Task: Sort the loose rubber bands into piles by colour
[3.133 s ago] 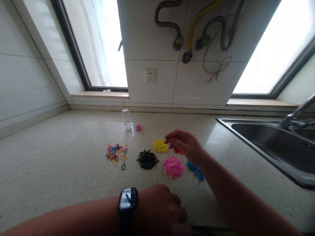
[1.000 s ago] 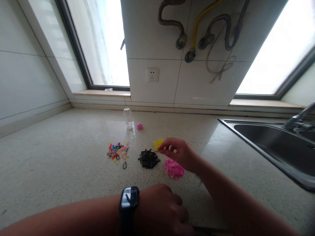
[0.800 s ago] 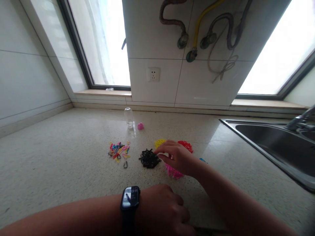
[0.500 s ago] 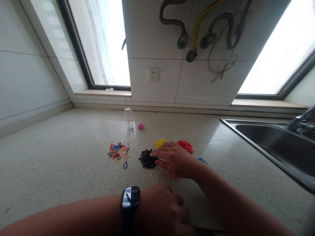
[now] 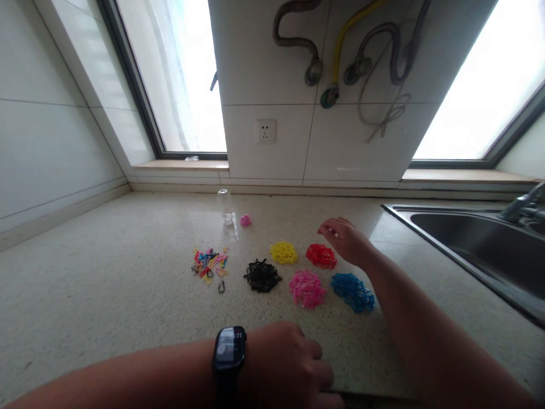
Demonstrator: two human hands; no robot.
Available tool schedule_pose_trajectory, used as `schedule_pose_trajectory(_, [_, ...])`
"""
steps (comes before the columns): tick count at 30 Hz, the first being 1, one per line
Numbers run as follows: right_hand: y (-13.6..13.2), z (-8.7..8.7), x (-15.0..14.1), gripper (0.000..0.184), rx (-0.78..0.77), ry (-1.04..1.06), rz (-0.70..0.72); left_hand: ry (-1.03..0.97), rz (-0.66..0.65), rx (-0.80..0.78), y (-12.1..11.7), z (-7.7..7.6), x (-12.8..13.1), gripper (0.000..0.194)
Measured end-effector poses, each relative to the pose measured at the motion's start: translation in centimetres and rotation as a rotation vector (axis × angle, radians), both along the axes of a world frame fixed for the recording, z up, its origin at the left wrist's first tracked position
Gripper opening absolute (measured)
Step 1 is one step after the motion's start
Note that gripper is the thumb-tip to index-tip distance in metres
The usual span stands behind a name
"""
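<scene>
Small rubber bands lie sorted by colour in piles: black (image 5: 262, 276), yellow (image 5: 283, 253), red (image 5: 321, 256), pink (image 5: 307, 289) and blue (image 5: 353, 292). To their left is a loose mixed-colour pile (image 5: 209, 263), with a single black band (image 5: 221, 287) just in front of it. My right hand (image 5: 343, 238) is raised just behind and right of the red pile, thumb and fingertips pinched together; anything between them is too small to make out. My left hand (image 5: 293, 363), below a black watch, rests curled near the counter's front edge, its palm hidden.
A clear bottle (image 5: 225, 207) stands upside down at the back, beside a pink cap (image 5: 245, 220). A steel sink (image 5: 464, 233) is set into the speckled counter (image 5: 128, 284) on the right. Hoses, valves and a socket (image 5: 266, 131) are on the wall.
My right hand has moved right and back, from over the black and pink piles to behind the red one, uncovering the piles. My left hand has stayed almost in place.
</scene>
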State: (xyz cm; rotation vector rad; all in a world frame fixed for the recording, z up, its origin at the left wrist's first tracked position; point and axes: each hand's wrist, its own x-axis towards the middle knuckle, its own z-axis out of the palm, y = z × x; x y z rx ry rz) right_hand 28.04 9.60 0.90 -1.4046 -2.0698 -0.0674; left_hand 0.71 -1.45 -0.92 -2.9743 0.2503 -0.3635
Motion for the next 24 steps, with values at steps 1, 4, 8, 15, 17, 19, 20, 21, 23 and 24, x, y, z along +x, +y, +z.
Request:
schedule_pose_trajectory(1, [0.4, -0.5, 0.5, 0.026, -0.032, -0.020, -0.010, -0.006, -0.002, 0.008, 0.0, 0.0, 0.0, 0.007])
schedule_pose_trajectory(4, [1.2, -1.8, 1.5, 0.031, -0.129, 0.043, -0.088, -0.023, -0.010, 0.032, -0.2, 0.1, -0.1, 0.008])
schedule_pose_trajectory(8, [2.1, -2.9, 2.2, 0.044, -0.318, 0.312, -0.175, -0.031, -0.018, 0.029, -0.2, 0.8, -0.5, 0.011])
schedule_pose_trajectory(15, [2.5, -3.0, 2.5, 0.049, -0.411, 0.556, -0.263, -0.081, -0.022, 0.028, 1.1, 2.8, -1.0, 0.018])
schedule_pose_trajectory(17, [2.6, -2.9, 2.4, 0.049, -0.410, 0.565, -0.261, -0.065, 0.034, 0.040, 2.1, 4.0, -1.3, 0.030])
schedule_pose_trajectory(19, [2.6, -2.9, 2.4, 0.049, -0.406, 0.572, -0.265, -0.025, 0.136, 0.080, 3.5, 5.3, -1.9, 0.035])
schedule_pose_trajectory(20, [2.7, -2.9, 2.3, 0.049, -0.403, 0.574, -0.270, 0.001, 0.187, 0.106, 4.4, 6.0, -2.4, 0.032])
schedule_pose_trajectory(21, [2.7, -2.9, 2.3, 0.049, -0.401, 0.575, -0.274, 0.024, 0.263, 0.135, 5.3, 6.7, -3.1, 0.025])
schedule_pose_trajectory(23, [2.9, -2.9, 2.3, 0.050, -0.396, 0.565, -0.278, 0.045, 0.412, 0.171, 7.4, 7.7, -4.7, 0.021])
schedule_pose_trajectory(24, [2.9, -2.9, 2.4, 0.050, -0.391, 0.556, -0.278, 0.069, 0.478, 0.185, 8.5, 8.1, -5.6, 0.020])
